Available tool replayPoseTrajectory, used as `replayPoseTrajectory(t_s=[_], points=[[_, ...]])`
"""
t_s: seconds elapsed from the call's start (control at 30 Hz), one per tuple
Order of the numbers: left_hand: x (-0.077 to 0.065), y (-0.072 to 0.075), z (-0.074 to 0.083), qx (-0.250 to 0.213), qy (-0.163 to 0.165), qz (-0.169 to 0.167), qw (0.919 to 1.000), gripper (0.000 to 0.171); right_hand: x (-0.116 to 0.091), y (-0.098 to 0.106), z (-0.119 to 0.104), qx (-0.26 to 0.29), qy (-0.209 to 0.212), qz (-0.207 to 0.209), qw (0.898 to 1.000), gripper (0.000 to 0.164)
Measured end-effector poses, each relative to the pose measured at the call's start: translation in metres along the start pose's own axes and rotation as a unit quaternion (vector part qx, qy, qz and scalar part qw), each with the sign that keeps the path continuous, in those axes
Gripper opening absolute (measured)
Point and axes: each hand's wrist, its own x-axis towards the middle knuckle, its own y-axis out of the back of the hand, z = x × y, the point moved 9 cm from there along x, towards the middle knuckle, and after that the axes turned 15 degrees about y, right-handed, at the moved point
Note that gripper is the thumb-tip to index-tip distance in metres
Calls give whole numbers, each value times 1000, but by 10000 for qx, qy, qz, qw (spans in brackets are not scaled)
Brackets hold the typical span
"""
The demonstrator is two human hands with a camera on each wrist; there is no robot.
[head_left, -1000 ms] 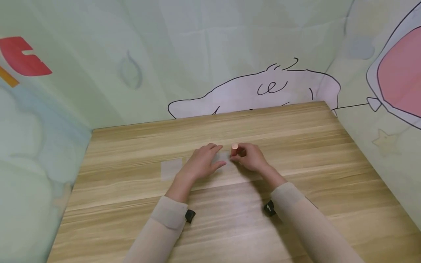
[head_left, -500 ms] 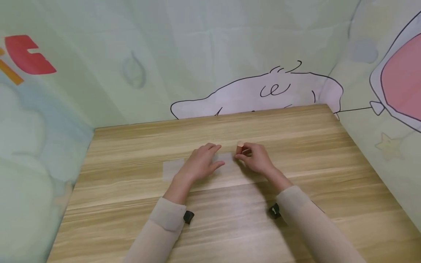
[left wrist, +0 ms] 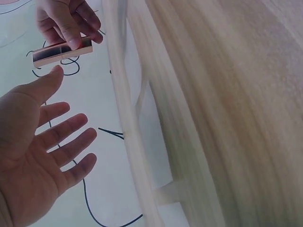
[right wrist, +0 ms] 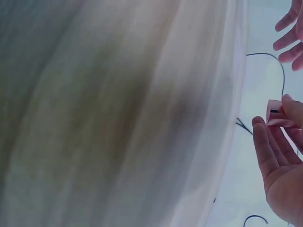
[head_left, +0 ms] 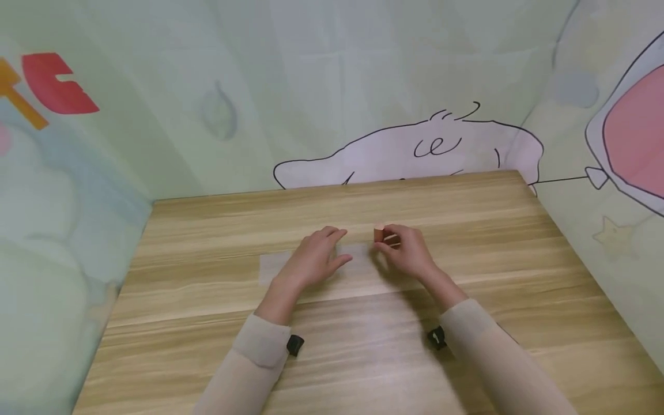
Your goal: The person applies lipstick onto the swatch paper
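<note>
My right hand [head_left: 410,253] pinches a shiny rose-gold lipstick tube [head_left: 378,233] between thumb and fingers. Upright in the head view, the tube stands at the far edge of a pale sheet [head_left: 355,252]. A seam crosses the tube's middle in the left wrist view, where the other hand's thumb [left wrist: 73,40] lies along it. My left hand [head_left: 313,259] is a short way to the left, fingers spread and holding nothing, over the pale sheets. Its palm and separated fingers [left wrist: 71,125] show in the left wrist view.
Another pale, see-through sheet [head_left: 272,266] lies left of the left hand. The wood-grain table [head_left: 353,357] backs onto a cartoon-printed cloth [head_left: 311,86], which also lines both sides. Dark straps or devices [head_left: 295,344] sit at both wrists, by the sleeves.
The right hand has shifted slightly to the right with the lipstick tube, and the left hand slightly to the left, so the gap between them is wider. The view has turned a little.
</note>
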Motion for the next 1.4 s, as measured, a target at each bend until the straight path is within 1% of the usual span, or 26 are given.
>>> replayPoseTrajectory(t_s=[0.2, 0.33, 0.47, 0.6, 0.73, 0.93, 1.13, 1.4], points=[[-4, 7, 1, -75, -11, 136, 9999, 60, 0, -2, -17, 147, 273, -81, 9995, 22], [-7, 15, 3, -121, -94, 278, 9995, 61, 3, -2, -29, 58, 557, -204, 9982, 29], [-9, 23, 5, -134, -201, 376, 9990, 61, 5, -4, -38, -173, 774, -371, 9962, 29], [-14, 28, 6, -222, -275, 368, 9987, 63, 6, -7, -43, -383, 849, -522, 9943, 25], [-19, 33, 8, -338, -370, 375, 9980, 64, 8, -11, -48, -470, 931, -626, 9926, 23], [-25, 41, 10, -337, -522, 528, 9967, 60, 9, -15, -57, -579, 1167, -696, 9890, 24], [-29, 42, 11, -318, -557, 515, 9966, 58, 10, -22, -62, -650, 1331, -836, 9854, 24], [-33, 44, 11, -267, -543, 610, 9963, 53, 12, -27, -72, -705, 1602, -849, 9809, 23]])
